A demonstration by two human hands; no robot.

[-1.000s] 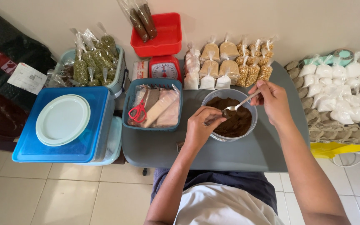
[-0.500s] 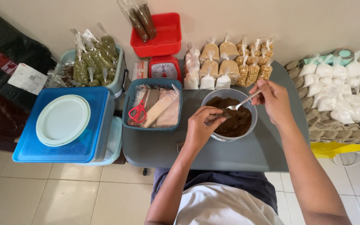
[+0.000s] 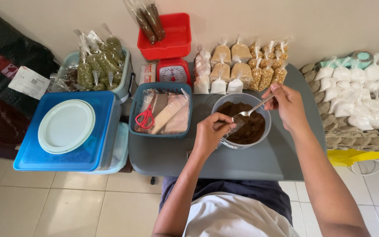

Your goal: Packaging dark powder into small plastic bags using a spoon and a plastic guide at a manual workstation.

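Brown powder (image 3: pixel 246 127) (dark), red scissors (image 3: pixel 144 119), blue lid (image 3: pixel 99 131).

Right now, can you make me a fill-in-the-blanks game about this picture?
1. The right hand holds a metal ____ over the bowl.
2. The powder in the bowl is ____ in colour.
3. The scissors in the basket have ____ handles.
4. The round white lid lies on a ____ box.

Missing words: spoon; brown; red; blue

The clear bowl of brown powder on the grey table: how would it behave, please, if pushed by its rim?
The clear bowl is wide and low, so it would probably slide rather than tip. Its thin plastic-looking wall may flex. The brown powder lies loose and could spill if jolted; the left hand at the rim likely steadies it.
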